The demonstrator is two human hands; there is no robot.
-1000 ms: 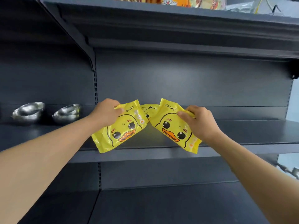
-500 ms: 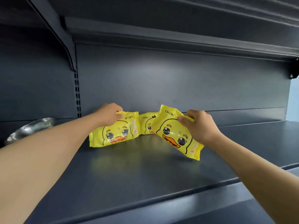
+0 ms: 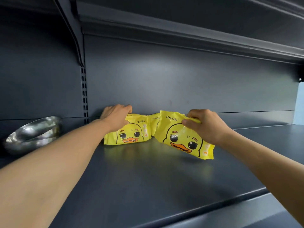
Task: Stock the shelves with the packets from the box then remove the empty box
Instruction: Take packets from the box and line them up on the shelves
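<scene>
On the dark shelf point(image 3: 148, 186) we see steel bowls point(image 3: 32, 134) at the far left, contents hidden. Three yellow duck-face packets: our left hand point(image 3: 116, 115) grips the left packet point(image 3: 130, 134) by its top, standing at the back wall; our right hand point(image 3: 204, 126) pinches the tilted right packet point(image 3: 182, 139); the middle packet point(image 3: 154, 122) sits behind, between them.

Your left hand point(image 3: 116, 115) grips the top of a yellow duck packet point(image 3: 130, 134) standing on the dark shelf point(image 3: 148, 178). Your right hand point(image 3: 204, 125) pinches another duck packet point(image 3: 181, 140), tilted below your fingers. A third packet point(image 3: 155, 120) peeks between them. Shiny metal bowls point(image 3: 32, 134) sit far left of your fingers
</scene>
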